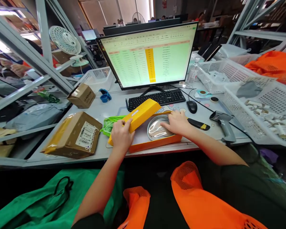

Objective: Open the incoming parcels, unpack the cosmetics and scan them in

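My left hand [122, 134] is closed around a yellow box lid [143, 113], which is tilted up on its side with a small white label facing me. Below it, the orange-yellow box bottom [154, 144] lies near the desk's front edge. Inside the box is a round, shiny item under clear plastic [154, 128]; its exact kind is unclear. My right hand [179, 122] grips the box's right end, its thumb reaching over the round item. Some fingers are hidden behind the rim. A black and yellow box cutter [199, 124] lies just right of that hand.
Left stand a taped carton [79, 135], a smaller carton [82, 96] and a green plastic bag [108, 125]. Behind are a keyboard [157, 99], monitor [149, 60] and mouse [192, 107]. A barcode scanner [222, 124] and white baskets [259, 117] are on the right.
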The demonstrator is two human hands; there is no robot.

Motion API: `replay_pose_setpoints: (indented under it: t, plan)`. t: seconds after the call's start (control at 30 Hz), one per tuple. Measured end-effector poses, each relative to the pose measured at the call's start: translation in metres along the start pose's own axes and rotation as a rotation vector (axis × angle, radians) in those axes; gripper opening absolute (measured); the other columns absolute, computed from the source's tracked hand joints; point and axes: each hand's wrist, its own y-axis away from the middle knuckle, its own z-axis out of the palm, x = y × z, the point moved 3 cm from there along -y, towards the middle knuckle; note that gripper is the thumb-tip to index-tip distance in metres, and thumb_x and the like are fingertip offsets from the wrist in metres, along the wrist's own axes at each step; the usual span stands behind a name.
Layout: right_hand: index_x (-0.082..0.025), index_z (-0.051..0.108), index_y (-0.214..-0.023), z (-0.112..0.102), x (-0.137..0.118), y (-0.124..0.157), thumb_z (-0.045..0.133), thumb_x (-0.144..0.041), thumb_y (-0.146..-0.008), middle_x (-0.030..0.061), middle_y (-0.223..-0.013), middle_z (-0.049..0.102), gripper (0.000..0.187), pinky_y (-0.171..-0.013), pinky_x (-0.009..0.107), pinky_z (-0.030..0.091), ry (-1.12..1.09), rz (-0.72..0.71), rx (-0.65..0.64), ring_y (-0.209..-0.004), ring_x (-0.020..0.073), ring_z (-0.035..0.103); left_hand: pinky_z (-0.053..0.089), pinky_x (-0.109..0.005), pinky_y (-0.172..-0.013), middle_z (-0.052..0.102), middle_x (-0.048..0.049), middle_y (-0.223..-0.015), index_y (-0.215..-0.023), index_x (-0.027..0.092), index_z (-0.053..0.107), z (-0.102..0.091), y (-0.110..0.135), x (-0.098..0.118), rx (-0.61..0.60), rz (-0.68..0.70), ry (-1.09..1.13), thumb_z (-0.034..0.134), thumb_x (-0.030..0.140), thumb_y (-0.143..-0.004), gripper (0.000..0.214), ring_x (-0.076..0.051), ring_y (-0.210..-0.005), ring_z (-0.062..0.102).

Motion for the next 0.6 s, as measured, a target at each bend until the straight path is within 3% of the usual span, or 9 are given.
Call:
replay_pose_setpoints:
  t: [0.07, 0.13, 0.2, 0.3, 0.37, 0.43, 0.5, 0.57, 0.6]
  plan:
    - [-0.012, 0.071, -0.109, 0.001, -0.002, -0.003, 0.065, -0.06, -0.099, 0.0252, -0.123, 0.071, 0.05, -0.107, 0.059, 0.041, -0.089, 0.008, -0.026, -0.123, 0.0428, 0.06, 0.05, -0.046, -0.091, 0.065, -0.016, -0.113, -0.138, 0.022, 0.075, 0.006, 0.001, -0.001, -0.009, -0.042, 0.013, 0.074, 0.023, -0.087, 0.051, -0.035, -0.103, 0.059]
    - [-0.016, 0.064, -0.109, -0.001, -0.001, -0.004, 0.071, -0.053, -0.094, 0.0196, -0.123, 0.072, 0.04, -0.112, 0.058, 0.039, -0.29, -0.003, 0.033, -0.123, 0.0387, 0.062, 0.051, -0.047, -0.092, 0.065, -0.0165, -0.115, -0.139, 0.022, 0.075, 0.01, -0.001, -0.002, -0.021, -0.076, 0.024, 0.075, 0.022, -0.086, 0.053, -0.036, -0.105, 0.06]
    - [-0.021, 0.059, -0.104, -0.005, -0.004, 0.001, 0.075, -0.049, -0.09, 0.0157, -0.136, 0.069, 0.034, -0.117, 0.056, 0.038, -0.533, -0.125, 0.072, -0.129, 0.0353, 0.061, 0.052, -0.049, -0.093, 0.065, -0.0172, -0.117, -0.14, 0.022, 0.075, 0.013, -0.004, -0.002, -0.038, -0.084, 0.035, 0.074, 0.021, -0.085, 0.054, -0.037, -0.107, 0.06]
    - [-0.024, 0.057, -0.101, -0.004, -0.013, 0.016, 0.083, -0.049, -0.082, 0.015, -0.155, 0.06, 0.041, -0.111, 0.051, 0.049, -0.742, -0.291, -0.061, -0.134, 0.0343, 0.061, 0.053, -0.051, -0.094, 0.067, -0.0174, -0.119, -0.14, 0.022, 0.075, 0.015, -0.008, 0.002, -0.064, -0.073, 0.05, 0.073, 0.021, -0.087, 0.053, -0.038, -0.108, 0.062]
    - [-0.024, 0.061, -0.113, -0.002, -0.015, 0.027, 0.086, -0.044, -0.078, 0.0154, -0.148, 0.065, 0.048, -0.103, 0.05, 0.056, -0.764, -0.282, -0.09, -0.124, 0.0335, 0.068, 0.054, -0.052, -0.093, 0.07, -0.0171, -0.12, -0.139, 0.022, 0.075, 0.015, -0.009, 0.004, -0.065, -0.08, 0.053, 0.072, 0.021, -0.087, 0.052, -0.039, -0.108, 0.064]
    - [-0.024, 0.063, -0.129, -0.005, -0.012, 0.041, 0.087, -0.036, -0.075, 0.0137, -0.137, 0.071, 0.06, -0.105, 0.052, 0.057, -0.806, -0.321, 0.09, -0.12, 0.0332, 0.071, 0.055, -0.053, -0.095, 0.073, -0.0161, -0.122, -0.138, 0.021, 0.075, 0.012, -0.011, 0.003, -0.059, -0.086, 0.063, 0.072, 0.019, -0.086, 0.051, -0.04, -0.111, 0.066]
    - [-0.027, 0.066, -0.136, -0.01, 0.002, 0.057, 0.09, -0.031, -0.072, 0.0113, -0.134, 0.073, 0.068, -0.111, 0.054, 0.056, -0.925, -0.379, 0.397, -0.124, 0.0337, 0.07, 0.056, -0.052, -0.1, 0.076, -0.0142, -0.126, -0.133, 0.02, 0.076, 0.008, -0.012, -0.002, -0.048, -0.074, 0.101, 0.071, 0.016, -0.085, 0.049, -0.038, -0.116, 0.069]
    - [-0.032, 0.071, -0.134, -0.007, 0.03, 0.074, 0.095, -0.034, -0.067, 0.0085, -0.132, 0.074, 0.071, -0.113, 0.056, 0.056, -1.154, -0.262, 0.718, -0.125, 0.0347, 0.07, 0.056, -0.05, -0.106, 0.078, -0.0121, -0.131, -0.129, 0.019, 0.077, 0.0, -0.01, -0.007, 0.012, -0.03, 0.144, 0.07, 0.013, -0.084, 0.046, -0.036, -0.124, 0.071]
    - [-0.035, 0.073, -0.131, -0.001, 0.046, 0.082, 0.096, -0.04, -0.065, 0.0068, -0.131, 0.074, 0.07, -0.114, 0.055, 0.056, -1.314, -0.116, 0.845, -0.126, 0.0351, 0.07, 0.057, -0.048, -0.107, 0.078, -0.0112, -0.132, -0.128, 0.019, 0.076, -0.005, -0.007, -0.006, 0.07, 0.011, 0.157, 0.068, 0.011, -0.083, 0.046, -0.035, -0.127, 0.071]
